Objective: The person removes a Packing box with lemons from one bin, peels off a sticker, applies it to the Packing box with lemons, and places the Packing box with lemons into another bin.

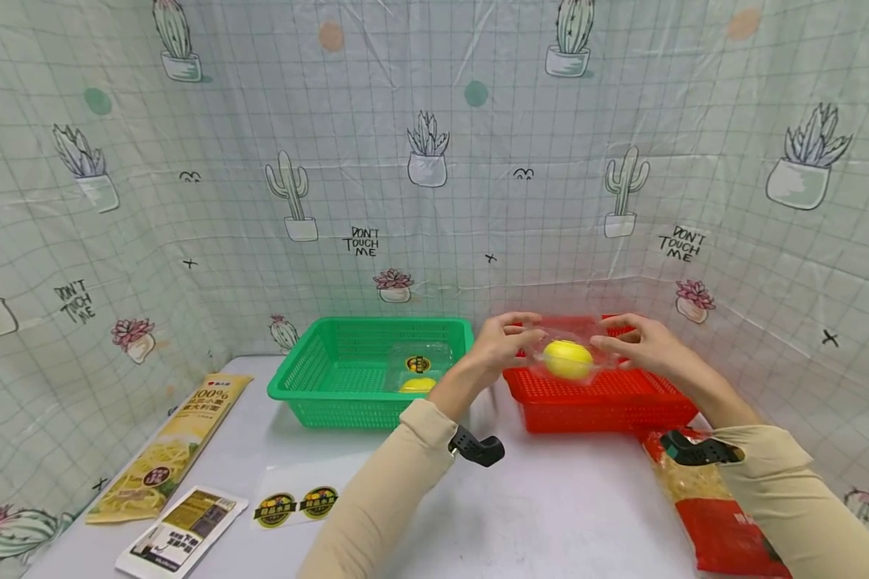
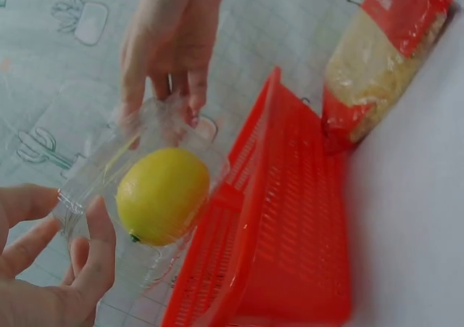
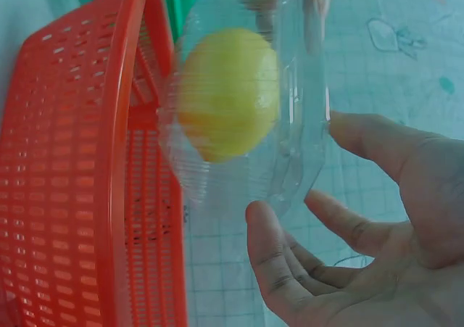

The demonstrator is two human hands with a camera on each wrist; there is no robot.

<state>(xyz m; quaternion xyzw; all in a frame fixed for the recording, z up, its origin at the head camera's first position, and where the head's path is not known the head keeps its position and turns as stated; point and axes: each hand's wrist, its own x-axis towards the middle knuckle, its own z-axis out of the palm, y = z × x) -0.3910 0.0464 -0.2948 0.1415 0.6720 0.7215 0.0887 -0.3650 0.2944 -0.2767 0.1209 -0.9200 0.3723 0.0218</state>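
Note:
A clear plastic clamshell box (image 3: 304, 131) with a yellow lemon (image 1: 568, 359) inside is held up over the front part of the red basket (image 1: 586, 418). My left hand (image 1: 503, 342) pinches the box's left edge between thumb and fingers, as the left wrist view shows closely. At the opposite edge, my right hand (image 1: 652, 346) grips the box with thumb and bent fingers. The lid looks closed over the lemon. In the left wrist view the lemon (image 2: 163, 196) shows a small green stem end.
Left of the red basket stands a green basket (image 1: 319, 396) holding another clear box (image 1: 438, 354) with a lemon. A pasta bag (image 1: 170, 450), a white printed packet (image 1: 181, 531) and a sticker sheet (image 1: 297, 505) lie on the left. A red-ended food bag (image 1: 724, 523) lies under my right forearm.

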